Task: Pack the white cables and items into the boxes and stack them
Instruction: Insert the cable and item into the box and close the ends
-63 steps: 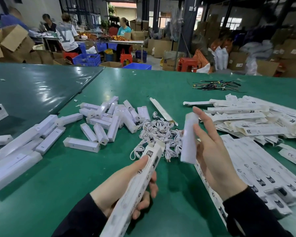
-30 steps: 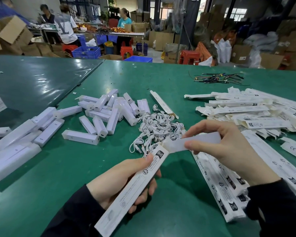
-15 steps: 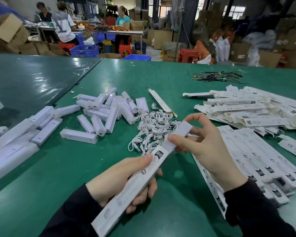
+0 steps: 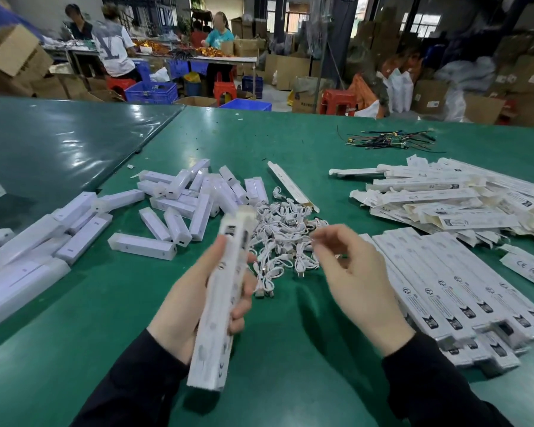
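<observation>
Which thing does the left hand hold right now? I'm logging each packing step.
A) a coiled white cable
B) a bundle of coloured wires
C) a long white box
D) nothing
C: the left hand is wrapped around a long white box held upright over the green table, while the pile of white cables lies on the table beyond it and the right hand hovers over that pile.
</observation>
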A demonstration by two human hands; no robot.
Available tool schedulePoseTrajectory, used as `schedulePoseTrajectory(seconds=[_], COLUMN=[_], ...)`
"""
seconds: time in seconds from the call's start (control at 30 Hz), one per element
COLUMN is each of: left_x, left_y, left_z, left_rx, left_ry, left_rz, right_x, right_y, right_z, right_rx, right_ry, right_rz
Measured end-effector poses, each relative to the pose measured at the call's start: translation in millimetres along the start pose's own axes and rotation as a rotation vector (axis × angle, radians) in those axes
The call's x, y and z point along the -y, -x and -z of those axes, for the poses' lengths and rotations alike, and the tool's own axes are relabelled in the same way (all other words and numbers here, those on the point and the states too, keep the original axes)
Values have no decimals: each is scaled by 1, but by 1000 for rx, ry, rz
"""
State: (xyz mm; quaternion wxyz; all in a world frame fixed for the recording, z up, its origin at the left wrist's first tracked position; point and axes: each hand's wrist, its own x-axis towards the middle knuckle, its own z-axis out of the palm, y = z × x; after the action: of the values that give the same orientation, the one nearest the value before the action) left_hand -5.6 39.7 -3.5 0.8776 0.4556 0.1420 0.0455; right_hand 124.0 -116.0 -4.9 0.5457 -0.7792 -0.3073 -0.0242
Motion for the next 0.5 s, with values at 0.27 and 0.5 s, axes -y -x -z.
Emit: schedulePoseTrajectory(seconds=[0.27, 0.5], left_x=[3, 5], left_y=[-4, -5], left_z=[-1, -3], left_rx=[-242, -267], left_ry=[2, -102], left_rz=[-122, -153], right_x=[-9, -4], right_y=[12, 16], right_z=[-21, -29], right_rx=[377, 416], right_ry=[599, 442], right_rz=[259, 169])
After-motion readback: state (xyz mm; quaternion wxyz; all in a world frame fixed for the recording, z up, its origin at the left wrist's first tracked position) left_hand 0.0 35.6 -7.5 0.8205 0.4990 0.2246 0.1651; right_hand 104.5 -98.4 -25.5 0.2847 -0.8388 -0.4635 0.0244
